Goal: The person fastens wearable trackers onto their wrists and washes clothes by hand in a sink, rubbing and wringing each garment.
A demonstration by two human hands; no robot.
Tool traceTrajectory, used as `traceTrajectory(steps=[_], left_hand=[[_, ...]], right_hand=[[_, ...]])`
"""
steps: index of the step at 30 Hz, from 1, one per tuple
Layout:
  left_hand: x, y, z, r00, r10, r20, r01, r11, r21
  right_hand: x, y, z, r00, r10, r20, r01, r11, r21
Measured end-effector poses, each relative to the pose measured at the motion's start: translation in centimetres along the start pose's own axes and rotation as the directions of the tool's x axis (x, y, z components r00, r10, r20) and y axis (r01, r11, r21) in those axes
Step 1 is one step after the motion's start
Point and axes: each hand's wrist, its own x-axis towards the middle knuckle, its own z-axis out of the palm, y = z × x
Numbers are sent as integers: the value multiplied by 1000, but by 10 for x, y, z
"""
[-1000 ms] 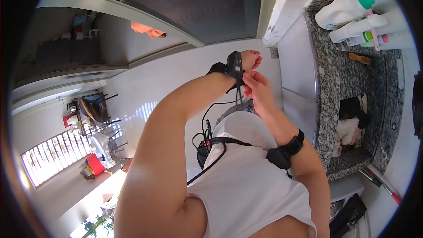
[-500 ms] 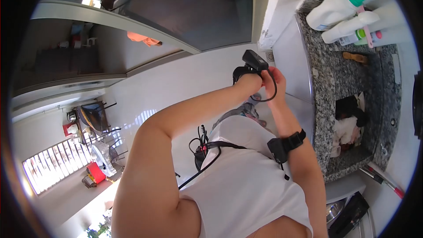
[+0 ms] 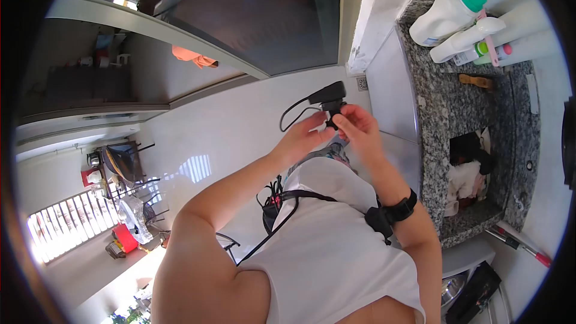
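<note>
Black device with a boxy body is held up in front of the person's torso, its dark mount hanging beneath it. Thumb and fingers of the right hand are closed in a pinch on that mount. The left hand comes in from the other side, fingers bent and close together, tips at the mount's lower end; whether they grip it or only touch it, I cannot tell. A black cable loops out from the device above the left hand.

Around the right forearm sits a black band carrying a small dark box. The person wears a white top, with a black pouch and bunched wires at the waist. Past the hands lies a pale floor, with a drain near the foot of light cabinet doors.

On the right runs a speckled granite bench. Dark and white cloths lie in its basin. Farther along are a brown brush-like object, a white bottle with a green cap and several other white bottles beside it.

Farther off stand a dark glass panel and, at left, a bright barred window near a red object.
</note>
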Motion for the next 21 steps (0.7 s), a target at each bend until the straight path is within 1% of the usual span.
traceTrajectory(steps=[1,2,3,4,5,6,7,8,9,10,11,12,13,14,16,17,18,19,20,21], left_hand=[[-10,15,0,1000,5,-2,-5,1000,-4],[-26,33,-3,976,-181,121,144,953,266],[-42,52,-6,905,-386,180,242,815,527],[-56,67,-9,908,-382,170,245,816,523],[-70,80,-13,968,-234,-89,247,832,497],[-76,74,-19,962,-157,-224,249,841,481],[-82,69,-26,932,-77,-353,246,850,465],[-76,40,-38,937,144,-318,58,834,549],[-68,14,-47,895,359,-266,-125,772,623],[-61,3,-49,926,339,-167,-269,902,337],[-65,-8,-50,924,340,-178,-268,904,332],[-69,-9,-50,940,294,-175,-278,954,112],[-74,-11,-50,955,251,-156,-270,956,-114],[-78,-18,-54,983,162,-92,-183,926,-331],[-81,-43,-58,981,165,-101,-190,925,-328],[-83,-54,-58,980,174,-98,-196,927,-319],[-90,-40,-49,968,227,-112,-252,890,-379],[-95,-36,-47,967,228,-113,-254,888,-383],[-99,-33,-46,976,163,-144,-205,910,-360],[-103,-32,-47,980,98,-176,-153,929,-337]], right_hand=[[-1,-2,3,1000,-1,4,1,1000,-5],[-3,-4,6,1000,7,11,-7,1000,-11],[-4,-5,10,1000,17,24,-17,1000,-15],[-5,-6,14,999,17,37,-17,1000,-17],[-7,-6,18,997,6,71,-7,1000,15],[-11,-5,22,994,-3,105,-2,999,47],[-15,-4,27,994,2,113,-7,999,45],[-18,-2,34,980,37,197,-49,997,57],[-19,-1,41,957,70,282,-91,994,63],[-20,-1,46,926,97,365,-119,992,36],[-20,0,50,922,104,373,-123,992,29],[-17,1,53,907,120,404,-146,989,34],[-16,2,56,892,134,431,-168,985,41],[-17,3,58,890,139,434,-172,984,37],[-18,7,63,821,220,526,-260,965,3],[-19,9,67,819,221,529,-260,966,-1],[-20,13,72,814,227,535,-260,965,-15],[-23,15,74,806,239,541,-267,963,-28],[-23,15,75,803,220,554,-231,972,-52],[-23,17,75,800,222,557,-232,971,-55]])
